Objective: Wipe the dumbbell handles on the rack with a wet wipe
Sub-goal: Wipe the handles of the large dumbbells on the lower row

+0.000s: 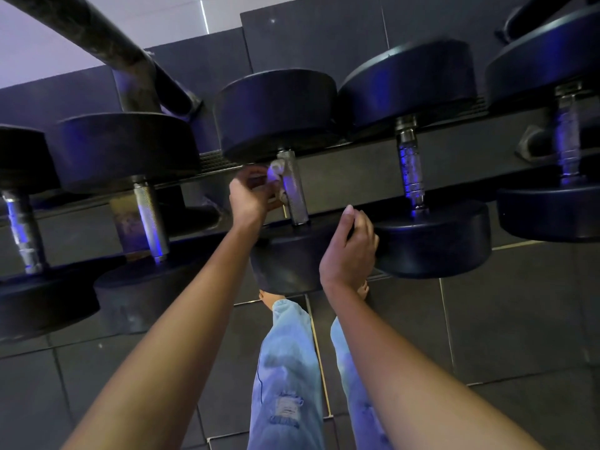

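On the left of the rack (357,177), two dumbbells lie with their knurled handles, the leftmost handle (21,228) and the second handle (151,219), bare and untouched by either hand. Next comes the left hand (250,198), fingers curled and pinching a bunched white wet wipe (275,170). The wipe is pressed against the left flank of the centre handle (295,190), up near its far end. That handle's long axis runs from far to near, so the uncovered knurling stretches away from the wipe toward the person. A stroke along the bar would therefore have to travel nearward, and the left hand is plainly the one placed for it. Just right of it and nearer, the right hand (347,254) grips the rim of the near head (285,264), probably steadying the dumbbell; its fingertips are hidden behind the rubber. Further right, the fourth handle (410,167) and the fifth handle (566,134) gleam blue, with no hand near them. All the dumbbells sit on dark rails. Below is a floor (487,336) of dark tiles, and beyond the rack a wall (308,37) of dark panels.
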